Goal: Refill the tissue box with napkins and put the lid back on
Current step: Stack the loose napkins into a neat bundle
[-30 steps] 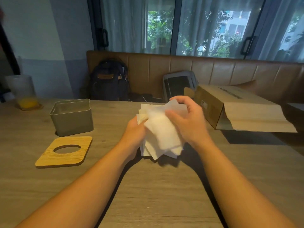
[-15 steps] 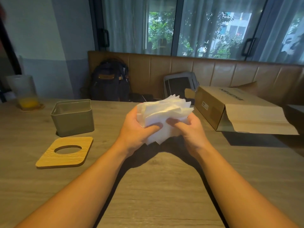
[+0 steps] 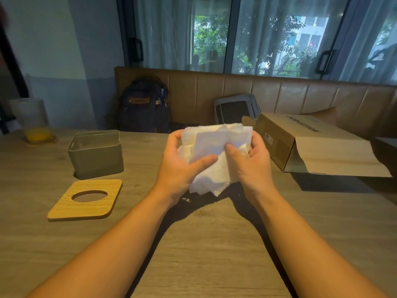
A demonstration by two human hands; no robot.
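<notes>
Both hands hold a loose stack of white napkins point(image 3: 214, 151) above the middle of the wooden table. My left hand point(image 3: 180, 166) cups the stack from the left with its thumb across the front. My right hand point(image 3: 251, 162) grips it from the right, thumb pressed on the top sheet. The grey tissue box point(image 3: 96, 158) stands open at the left, apart from the hands. Its wooden lid point(image 3: 64, 203) with a round hole lies flat on the table in front of the box.
An open cardboard box point(image 3: 300, 147) lies on its side at the right. A cup of orange drink point(image 3: 34, 123) stands on a coaster at the far left. Behind the table point(image 3: 204, 244), a backpack point(image 3: 144, 108) and a grey device point(image 3: 236, 110) rest on a bench.
The hands have turned and squared the napkin stack: the right hand moved from on top to the stack's right side, and both thumbs now press on its front.
</notes>
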